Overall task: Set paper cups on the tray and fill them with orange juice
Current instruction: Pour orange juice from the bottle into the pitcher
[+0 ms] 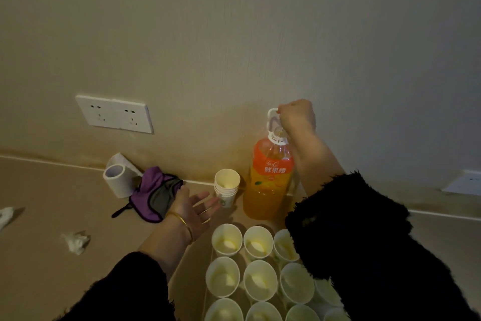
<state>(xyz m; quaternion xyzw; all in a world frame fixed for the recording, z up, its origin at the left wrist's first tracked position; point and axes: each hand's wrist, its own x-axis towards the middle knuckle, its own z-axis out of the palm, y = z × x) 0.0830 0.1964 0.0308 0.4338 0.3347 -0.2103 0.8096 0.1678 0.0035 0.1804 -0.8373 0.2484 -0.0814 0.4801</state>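
Note:
A tall orange juice bottle [270, 177] with an orange label stands upright near the wall. My right hand [296, 113] grips its white carry handle at the top; the neck looks uncapped. A stack of paper cups [227, 186] stands just left of the bottle. My left hand [194, 210] is open, palm up, fingertips close to the stack's base. Several white paper cups [226, 240] stand in rows on the tray [208, 266] in front of me, each with a little pale yellow at the bottom. My right sleeve hides the cups on the right.
A roll of tissue [118, 177] and a purple and grey cloth [156, 194] lie left of the cup stack. Crumpled tissues [75, 242] lie on the surface at left. A double wall socket [114, 113] is on the wall.

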